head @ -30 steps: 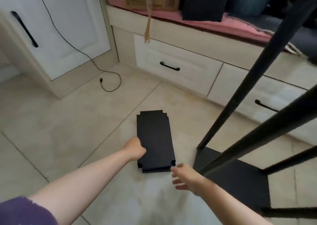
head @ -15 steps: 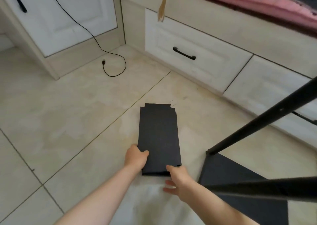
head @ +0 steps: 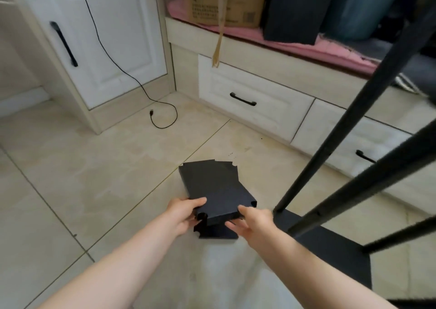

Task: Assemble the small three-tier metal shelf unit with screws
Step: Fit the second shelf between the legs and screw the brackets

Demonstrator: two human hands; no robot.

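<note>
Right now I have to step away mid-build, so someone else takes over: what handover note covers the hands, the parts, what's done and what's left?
Left hand: gripping the near left corner of the upper black shelf panel, thumb on top.
Right hand: at its near right corner, fingers under the edge.
The panel is tilted, near end raised; a second black panel lies under it on the floor.
Done: frame to the right has a bottom shelf with black posts attached.
Left: fit both panels; no screws visible here.
</note>
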